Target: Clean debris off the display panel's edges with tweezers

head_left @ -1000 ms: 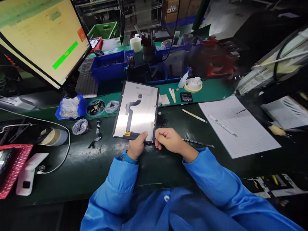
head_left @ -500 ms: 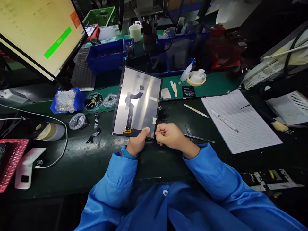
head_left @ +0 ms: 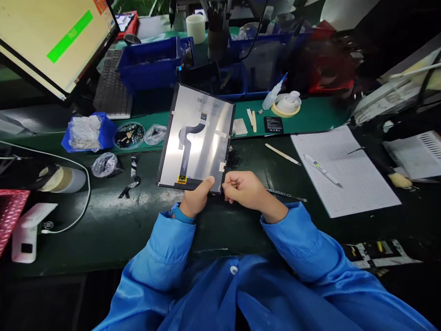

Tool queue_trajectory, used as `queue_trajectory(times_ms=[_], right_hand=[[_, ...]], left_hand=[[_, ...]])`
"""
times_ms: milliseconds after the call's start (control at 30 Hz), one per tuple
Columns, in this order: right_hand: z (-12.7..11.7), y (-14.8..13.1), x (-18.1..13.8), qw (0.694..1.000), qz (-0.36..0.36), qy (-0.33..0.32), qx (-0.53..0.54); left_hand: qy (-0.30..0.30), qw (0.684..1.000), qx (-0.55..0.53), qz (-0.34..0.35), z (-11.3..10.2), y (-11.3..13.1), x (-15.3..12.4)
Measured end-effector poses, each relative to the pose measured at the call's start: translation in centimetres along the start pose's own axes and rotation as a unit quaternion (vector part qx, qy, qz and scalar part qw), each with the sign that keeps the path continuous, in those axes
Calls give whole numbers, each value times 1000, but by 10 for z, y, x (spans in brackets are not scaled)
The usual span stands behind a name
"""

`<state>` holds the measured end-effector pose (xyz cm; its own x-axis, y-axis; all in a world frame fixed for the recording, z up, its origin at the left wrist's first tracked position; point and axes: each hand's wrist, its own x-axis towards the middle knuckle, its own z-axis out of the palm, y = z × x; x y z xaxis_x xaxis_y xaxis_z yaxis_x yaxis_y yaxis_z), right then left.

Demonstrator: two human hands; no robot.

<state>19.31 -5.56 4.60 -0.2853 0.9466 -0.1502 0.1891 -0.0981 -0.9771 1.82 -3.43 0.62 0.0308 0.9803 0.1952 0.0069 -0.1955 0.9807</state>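
At the centre of the frame the left hand grips the near edge of a silver panel, thumb on top, tilting it up off the dark bench. The right hand is curled into a loose fist, pinching the panel's lower right corner. A notepad with a pen lies at right; a monitor fills the upper left.

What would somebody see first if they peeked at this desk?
Probably the shiny silver panel in the middle, with a black ribbon cable curling down its back; the left hand grips its near edge and the right hand is curled at its near right corner. Next, the bright yellow monitor with a green bar, up at the far left. Then the white lined paper with a pen on it, at the right.
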Motion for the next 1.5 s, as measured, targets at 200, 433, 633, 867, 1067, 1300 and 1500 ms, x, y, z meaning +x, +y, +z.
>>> queue_trajectory(times_ms=[200, 433, 633, 867, 1067, 1300, 1500], right_hand=[[5, 0, -1, 998, 0, 42, -48], [-2, 0, 0, 999, -19, 3, -50], [-3, 1, 0, 999, -4, -14, -34], [-1, 1, -2, 996, -14, 30, -84], [-7, -1, -1, 999, -17, -26, -34], [1, 2, -2, 995, -19, 37, -88], [-2, 1, -2, 993, -21, 34, -109]], left_hand=[[0, 1000, -26, -15, 1, -10, -2], [11, 999, -46, -12, 1, -12, -1], [30, 999, -22, -11, 0, -7, -1], [34, 999, -27, -26, 2, -8, -3], [24, 999, -28, -26, 2, -1, -2], [33, 999, -16, -19, 2, -8, -3], [15, 999, -33, -23, 3, -3, -2]])
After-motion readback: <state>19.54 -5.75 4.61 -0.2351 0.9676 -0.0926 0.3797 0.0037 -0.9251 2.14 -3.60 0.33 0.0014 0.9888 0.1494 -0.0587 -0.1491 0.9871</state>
